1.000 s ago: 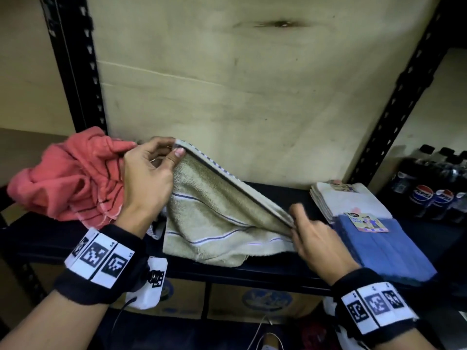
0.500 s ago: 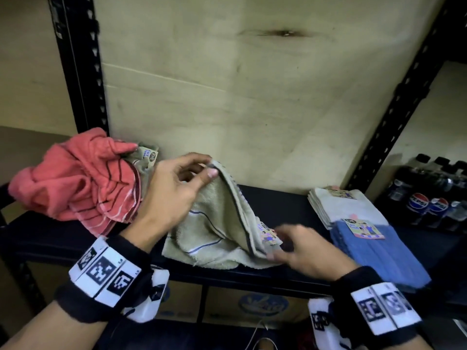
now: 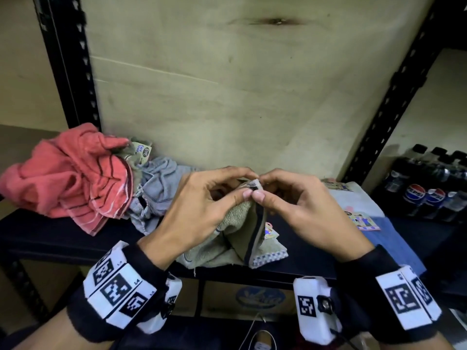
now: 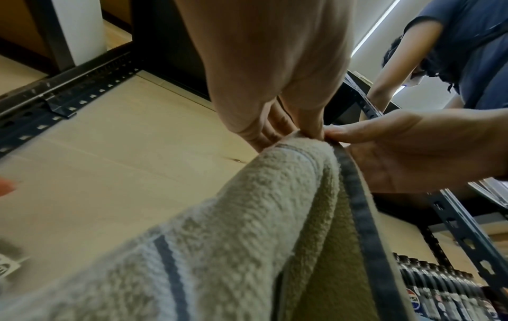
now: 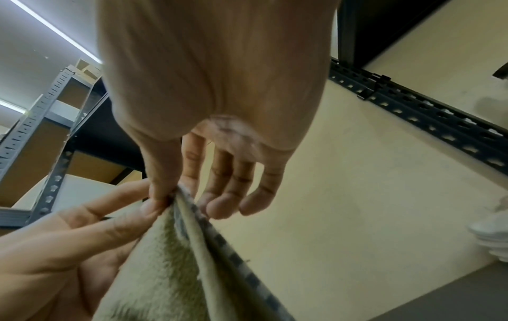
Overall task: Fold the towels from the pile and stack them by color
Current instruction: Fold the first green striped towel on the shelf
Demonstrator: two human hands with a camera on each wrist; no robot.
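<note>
Both hands are now meeting over the middle of the shelf, where a second ago they were holding the beige striped towel (image 3: 235, 238) stretched wide. Left hand (image 3: 199, 210) and right hand (image 3: 300, 210) are each pinching its matched top corners, thumbs touching, while its lower part is resting on the black shelf (image 3: 63, 238). Folding is, I judge, only partly along: a white folded towel (image 3: 358, 195) and a blue folded towel (image 3: 394, 243) are lying at the right, while a crumpled red towel (image 3: 65, 178) and grey towel (image 3: 161, 183) are waiting in the pile. No containers are showing.
</note>
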